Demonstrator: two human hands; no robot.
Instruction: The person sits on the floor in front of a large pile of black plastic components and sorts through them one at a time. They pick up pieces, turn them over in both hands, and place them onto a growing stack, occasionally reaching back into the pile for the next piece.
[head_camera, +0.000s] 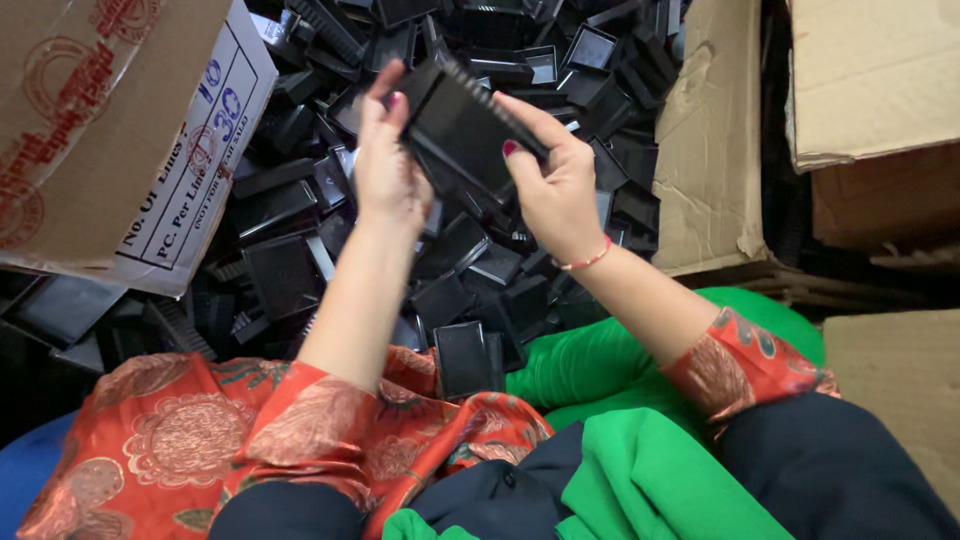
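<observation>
We see both hands raised over heap of black plastic parts (300, 250). Left hand (388, 170) closed on one edge of black plastic tray (462, 135), right hand (555, 190) pinching opposite edge; tray held tilted, above pile, clear of it. Printed cardboard box (130, 120) at left, plain cartons (860, 80) at right. We judge step as inspecting or trimming single piece; next move, in our view, calls for firm two-handed grip while turning it.
</observation>
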